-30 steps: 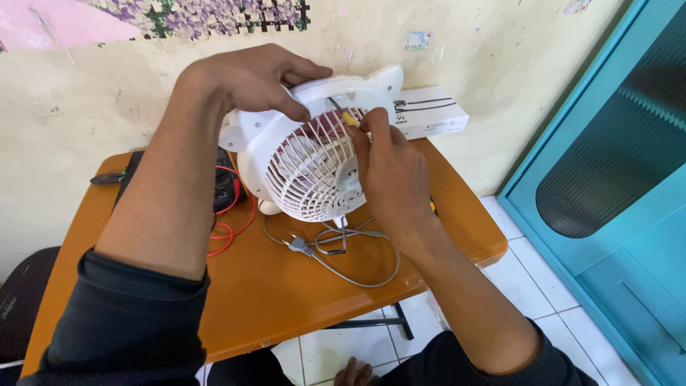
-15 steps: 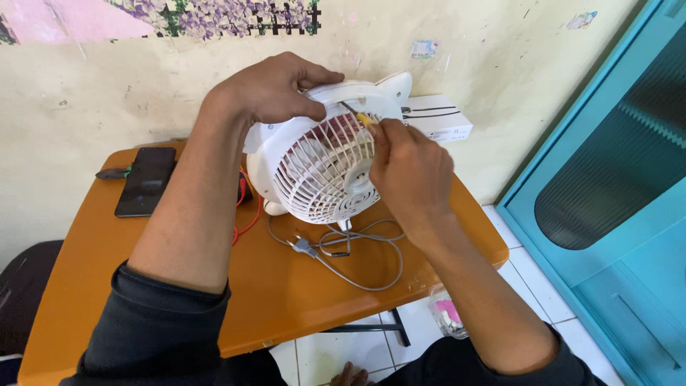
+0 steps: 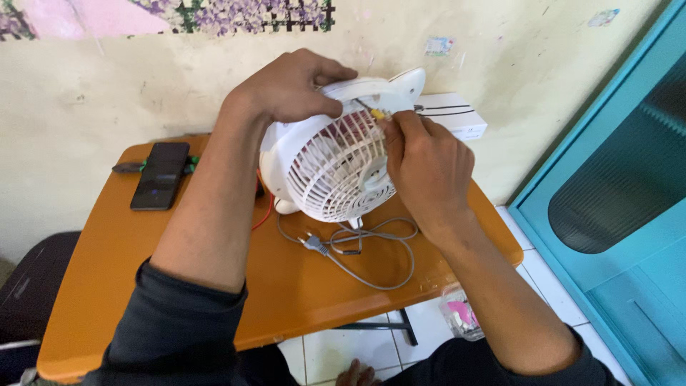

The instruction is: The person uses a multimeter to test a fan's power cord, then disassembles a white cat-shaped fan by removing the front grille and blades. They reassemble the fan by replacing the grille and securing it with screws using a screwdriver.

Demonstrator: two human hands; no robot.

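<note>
The left hand (image 3: 289, 86) gripped the top rim of a small white plastic desk fan (image 3: 336, 161) standing on the orange wooden table (image 3: 286, 286), while the right hand (image 3: 425, 164) pinched a yellow-handled screwdriver (image 3: 373, 111) against its grille; a grey power cord (image 3: 364, 250) lay coiled beneath.

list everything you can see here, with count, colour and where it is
fan: 1, white, upright on the table, grille toward the camera
screwdriver: 1, yellow handle, at the fan's top rim
cord with plug: 1, grey, coiled on the table below the fan
phone: 1, black, table's left side
box: 1, white, by the wall behind the fan
table: 1, orange, against the wall
cabinet: 1, teal, right
left hand: grips the fan's top
right hand: holds the screwdriver
</note>
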